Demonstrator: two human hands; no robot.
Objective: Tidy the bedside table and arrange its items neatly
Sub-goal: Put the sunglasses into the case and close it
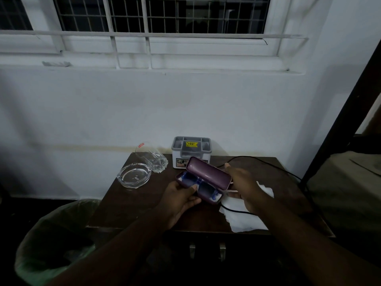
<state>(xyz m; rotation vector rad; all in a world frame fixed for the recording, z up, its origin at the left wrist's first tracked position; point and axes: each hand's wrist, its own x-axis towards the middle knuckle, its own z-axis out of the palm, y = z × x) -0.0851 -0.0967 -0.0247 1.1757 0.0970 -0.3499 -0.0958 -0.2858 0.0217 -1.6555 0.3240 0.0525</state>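
head | left hand [181,196] grips base of open purple glasses case [206,182] above bedside table [132,207], blue glasses [198,185] inside; right hand [245,186] curls on lid | judged early: tumbler [151,156] tipped over, tissue [247,219] and cable [268,164] loose | organizer [190,151] yellow tag, writing unreadable

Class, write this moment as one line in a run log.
step: closing case | left hand: holds purple glasses case base | right hand: on lid, half open | inside: blue-framed glasses | table: dark wooden bedside table
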